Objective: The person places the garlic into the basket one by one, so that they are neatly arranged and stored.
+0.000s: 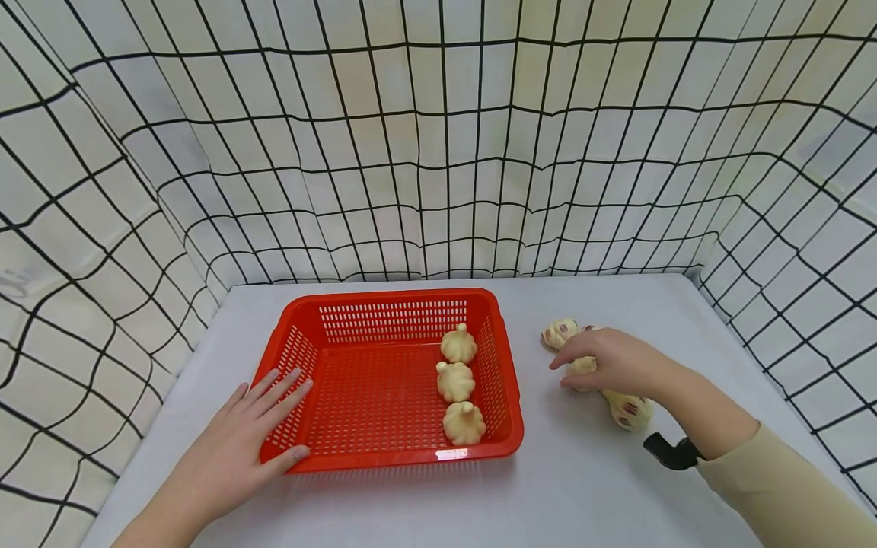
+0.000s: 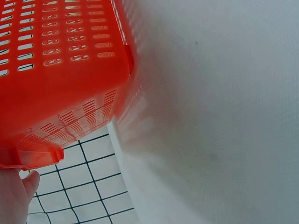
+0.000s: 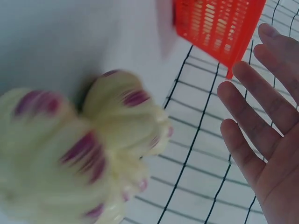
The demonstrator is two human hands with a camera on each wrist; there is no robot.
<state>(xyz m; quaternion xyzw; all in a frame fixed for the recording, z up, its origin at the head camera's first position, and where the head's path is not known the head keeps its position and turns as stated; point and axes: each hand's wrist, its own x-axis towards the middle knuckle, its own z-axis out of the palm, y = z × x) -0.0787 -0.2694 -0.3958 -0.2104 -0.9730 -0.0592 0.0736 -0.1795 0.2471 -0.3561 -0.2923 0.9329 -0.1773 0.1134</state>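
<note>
My left hand [image 1: 240, 438] rests on the left end of a red plastic basket [image 1: 397, 460], fingers straight over the rim and thumb at the front corner. Inside the basket, three cream garlic bulbs [image 1: 455, 381] stand in a row along the right wall. My right hand [image 1: 620, 361] hovers over a group of purple-marked garlic bulbs [image 1: 630, 412] on the table, partly covering them. In the right wrist view its fingers [image 3: 261, 109] are spread and slightly bent, apart from the large, blurred garlic bulbs [image 3: 60, 154], with nothing held.
The white-covered table [image 1: 548, 495] carries the basket at centre-left and the loose bulbs to its right. Black netting [image 1: 445, 164] over white sheeting rises behind the table and along both sides. A black strap [image 1: 671, 450] sits at my right wrist.
</note>
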